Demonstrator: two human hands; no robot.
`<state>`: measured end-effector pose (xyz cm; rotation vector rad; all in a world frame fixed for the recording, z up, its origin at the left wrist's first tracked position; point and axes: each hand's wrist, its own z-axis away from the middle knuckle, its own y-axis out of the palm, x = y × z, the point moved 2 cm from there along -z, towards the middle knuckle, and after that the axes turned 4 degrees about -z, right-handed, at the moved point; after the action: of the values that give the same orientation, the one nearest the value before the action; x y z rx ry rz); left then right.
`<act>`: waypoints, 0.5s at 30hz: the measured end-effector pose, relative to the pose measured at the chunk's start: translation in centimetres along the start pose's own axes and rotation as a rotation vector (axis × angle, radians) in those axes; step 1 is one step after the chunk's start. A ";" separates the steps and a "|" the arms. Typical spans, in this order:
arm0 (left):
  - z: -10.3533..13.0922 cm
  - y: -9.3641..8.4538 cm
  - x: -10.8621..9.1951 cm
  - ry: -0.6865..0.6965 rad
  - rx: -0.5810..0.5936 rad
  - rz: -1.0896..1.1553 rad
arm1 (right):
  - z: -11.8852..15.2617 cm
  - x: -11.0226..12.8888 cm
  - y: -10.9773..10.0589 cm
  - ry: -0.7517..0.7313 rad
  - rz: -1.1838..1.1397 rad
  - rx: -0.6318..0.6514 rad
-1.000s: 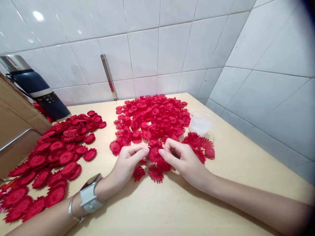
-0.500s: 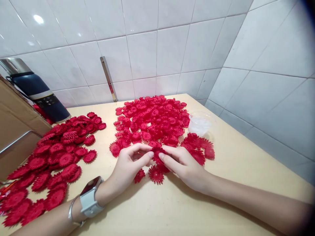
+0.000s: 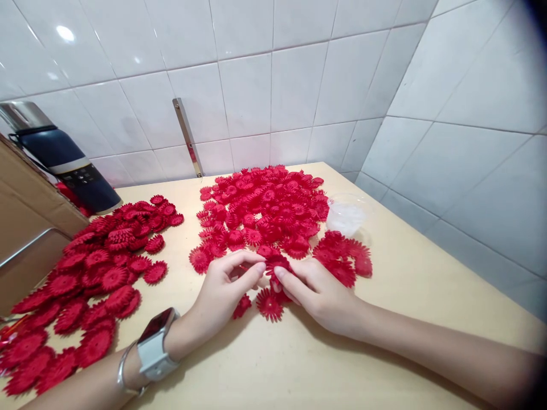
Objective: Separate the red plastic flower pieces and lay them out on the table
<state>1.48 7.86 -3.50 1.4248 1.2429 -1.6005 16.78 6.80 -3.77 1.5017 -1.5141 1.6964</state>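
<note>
A red flower-shaped piece [image 3: 276, 264] with a fringed edge is held above the table between my two hands. My right hand [image 3: 318, 287] pinches it, thumb in front and fingers behind. At its left edge, my left hand [image 3: 233, 285] has thumb and index fingertips closed together against the petals; the other fingers curl behind, partly hidden. Just below, a loose red flower piece [image 3: 270, 304] lies flat on the table, with a smaller red piece [image 3: 242, 306] to its left. Directly beyond my hands spreads a big pile of red flower pieces [image 3: 269, 199].
More red flower pieces [image 3: 98, 256] cover the left side, beside a cardboard box [image 3: 34, 210] and a dark blue flask [image 3: 72, 154]. A small cluster of red pieces [image 3: 342, 256] and a clear plastic container [image 3: 345, 215] stand right. Tiled wall [image 3: 248, 91] borders the table's back.
My right index finger has drawn back from the top of the flower piece, showing more of its face. The right hand has lowered slightly; the left hand is almost unmoved.
</note>
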 end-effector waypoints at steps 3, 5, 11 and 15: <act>0.0 0.0 0.0 -0.007 -0.005 -0.009 | -0.1 0.0 0.0 0.014 0.014 0.004; 0.0 0.0 0.0 -0.004 -0.006 -0.024 | -0.1 0.0 -0.1 0.022 0.016 0.008; 0.0 0.0 0.1 0.021 -0.010 -0.069 | -0.1 -0.3 -0.1 0.075 -0.104 0.012; 0.2 0.0 -0.5 0.130 -0.048 -0.143 | -0.1 -0.6 0.0 0.141 -0.277 0.016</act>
<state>1.52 7.64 -3.00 1.4575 1.4776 -1.5800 16.97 7.10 -4.29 1.4880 -1.1632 1.6158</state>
